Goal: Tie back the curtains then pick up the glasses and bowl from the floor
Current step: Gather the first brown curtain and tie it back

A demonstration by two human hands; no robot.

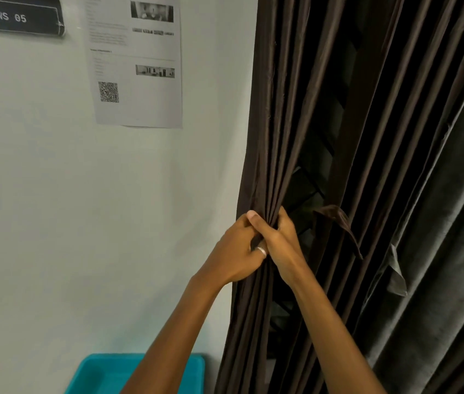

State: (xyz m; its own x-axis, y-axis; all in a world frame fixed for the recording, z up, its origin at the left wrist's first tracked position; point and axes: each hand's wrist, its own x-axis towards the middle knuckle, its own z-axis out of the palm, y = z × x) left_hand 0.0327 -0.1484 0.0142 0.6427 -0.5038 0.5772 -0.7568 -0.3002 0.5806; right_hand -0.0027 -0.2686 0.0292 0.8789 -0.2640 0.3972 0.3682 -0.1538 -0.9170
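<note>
A dark brown curtain [279, 123] hangs at the left of the window, gathered into a bunch at waist height. My left hand [233, 251], with a ring on one finger, and my right hand [279, 243] both grip that bunch, fingers curled round the folds and touching each other. A brown tie-back strap [339, 223] hangs loose just to the right of my right hand. A second, grey-brown curtain [438, 223] hangs further right. No glasses or bowl are in view.
A white wall [83, 209] fills the left, with a printed sheet [137, 61] and a black "WS 05" sign [14, 17]. A teal plastic bin [103, 373] stands below my left arm. Window louvres [307, 189] show between the curtain folds.
</note>
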